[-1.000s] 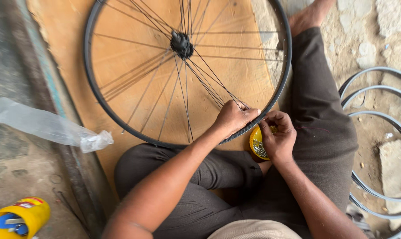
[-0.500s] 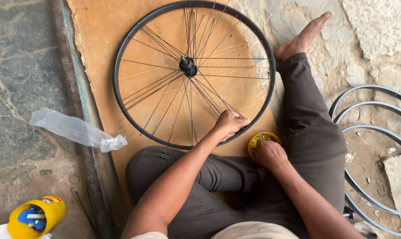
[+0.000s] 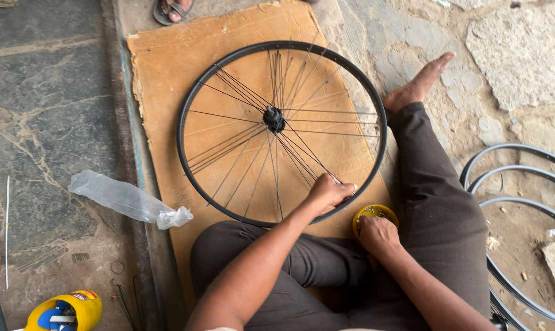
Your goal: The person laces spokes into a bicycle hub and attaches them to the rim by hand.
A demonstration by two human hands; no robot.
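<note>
Evidently the lacing of the bicycle wheel (image 3: pixel 282 132) is only partly done; spokes fan from the hub (image 3: pixel 274 118) in uneven bunches, thick toward the top and the lower right of the rim, with wide bare gaps at the left and right, so a good many seem yet to be seated. The wheel lies flat on a sheet of brown cardboard (image 3: pixel 161 67) at the centre of the frame, its black rim (image 3: pixel 185 116) a thin hoop without a tyre; the spokes are thin, dark and straight, some crossing near the hub.

At the lower right of the rim the left hand (image 3: pixel 328 193) rests on the spokes, fingers curled together and pinched on one or two of them where they meet the rim; whether a nipple sits under the fingertips I cannot tell. Just below and right of it, the right hand (image 3: pixel 378 236) dips into a small yellow tin (image 3: pixel 371 213) set beside the rim, fingers bunched down inside it; what they grip, if anything, is hidden.

The person sits cross-legged at the bottom of the frame in dark trousers; a bare foot (image 3: pixel 420 86) reaches to the upper right. Spare rims (image 3: pixel 516 184) lie at the right edge; a crumpled clear plastic bag (image 3: pixel 127 199) lies at the left; a yellow container (image 3: pixel 66 311) sits at the lower left corner.
</note>
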